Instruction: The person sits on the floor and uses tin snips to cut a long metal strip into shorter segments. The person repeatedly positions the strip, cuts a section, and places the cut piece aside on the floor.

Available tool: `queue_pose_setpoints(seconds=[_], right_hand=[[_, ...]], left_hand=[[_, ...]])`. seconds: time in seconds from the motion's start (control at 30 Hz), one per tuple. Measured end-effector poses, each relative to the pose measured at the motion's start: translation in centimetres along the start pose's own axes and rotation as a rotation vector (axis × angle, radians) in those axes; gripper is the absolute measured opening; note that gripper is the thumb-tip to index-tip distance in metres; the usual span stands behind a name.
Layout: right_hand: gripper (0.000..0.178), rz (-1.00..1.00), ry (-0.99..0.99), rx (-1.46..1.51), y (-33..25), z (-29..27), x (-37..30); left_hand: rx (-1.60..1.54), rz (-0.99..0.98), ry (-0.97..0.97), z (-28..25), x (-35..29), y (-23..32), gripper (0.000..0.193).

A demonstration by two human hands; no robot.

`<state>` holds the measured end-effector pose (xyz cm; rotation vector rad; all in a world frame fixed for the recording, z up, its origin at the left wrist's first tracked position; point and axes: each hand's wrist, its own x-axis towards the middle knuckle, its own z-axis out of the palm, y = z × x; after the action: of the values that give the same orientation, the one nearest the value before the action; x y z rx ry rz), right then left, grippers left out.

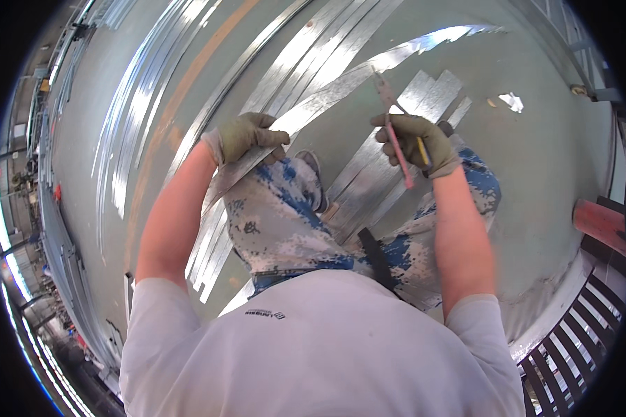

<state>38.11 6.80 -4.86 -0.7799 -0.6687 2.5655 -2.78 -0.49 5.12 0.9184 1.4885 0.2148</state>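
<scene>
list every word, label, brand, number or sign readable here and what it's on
White shirt: small dark lettering beside a logo, which I won't copy out.
Metal strip, pink-handled tool: none that I can make out.
Anything farther off: too small or blurred to read.

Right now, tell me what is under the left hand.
A long metal strip shows on both sides of the gloved left hand; the stretch it covers cannot be seen.

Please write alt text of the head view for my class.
A person's gloved left hand holds a long metal strip; the gloved right hand holds a plier-like tool. Other metal strips lie on the floor around the person.
</scene>
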Motion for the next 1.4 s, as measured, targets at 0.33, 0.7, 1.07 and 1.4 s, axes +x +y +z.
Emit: queue_pose_setpoints(seconds=[0.33, 0.7, 1.07, 1.4], right_hand=[[0.044, 0.112, 0.165, -0.002, 2.6, 0.7, 1.4], [0.054, -0.076, 0.116, 0.093, 1.5, 6.4, -3.5], [0.051, 0.295, 0.394, -0.376, 8.9, 6.1, 0.3], [0.044, 0.332, 0.402, -0.604, 8.6, 5.4, 2.3]], left_hand=[[0.390, -0.057, 0.105, 1.0, 3.1, -1.8, 0.099], [0.328, -0.050, -0.001, 1.2, 1.9, -0.5, 0.073], [0.561, -0.026, 0.117, 2.0, 3.3, -1.2, 0.090], [0.526, 0.001, 0.158, 2.0, 3.9, -2.5, 0.102]])
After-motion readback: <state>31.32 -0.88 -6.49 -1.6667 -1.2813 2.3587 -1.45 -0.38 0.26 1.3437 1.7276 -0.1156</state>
